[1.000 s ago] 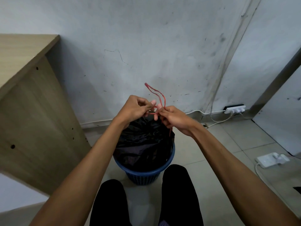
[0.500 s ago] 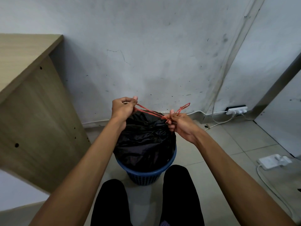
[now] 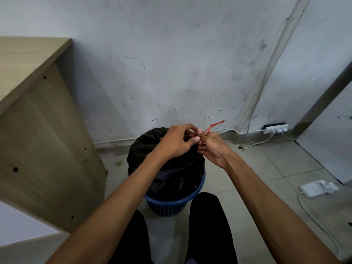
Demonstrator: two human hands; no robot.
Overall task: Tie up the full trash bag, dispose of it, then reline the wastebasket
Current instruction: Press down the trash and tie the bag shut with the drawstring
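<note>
left hand point(image 3: 176, 141): fingers pinch thin red drawstring point(image 3: 214, 125)
right hand point(image 3: 210, 146): fingers pinch same drawstring
black plastic trash bag point(image 3: 152, 143): in blue plastic wastebasket point(image 3: 167, 205)

Glossy black plastic trash bag point(image 3: 167, 174), red drawstring point(image 3: 215, 125) above the pinching fingers, blue perforated plastic wastebasket point(image 3: 171, 203) below them, pale wood-grain desk panel point(image 3: 43, 145), scuffed grey-white wall point(image 3: 171, 63), white power strip point(image 3: 275, 129)

one black plastic trash bag point(image 3: 152, 149) at centre frame, sitting in one blue perforated plastic wastebasket point(image 3: 167, 203); one red drawstring point(image 3: 215, 125) above it; two bare hands, left hand point(image 3: 176, 141) and right hand point(image 3: 211, 144); one light wooden desk point(image 3: 43, 130) at left; two white power strips, one by the wall point(image 3: 276, 129) at right, one on the tiled floor point(image 3: 318, 188) at lower right
</note>
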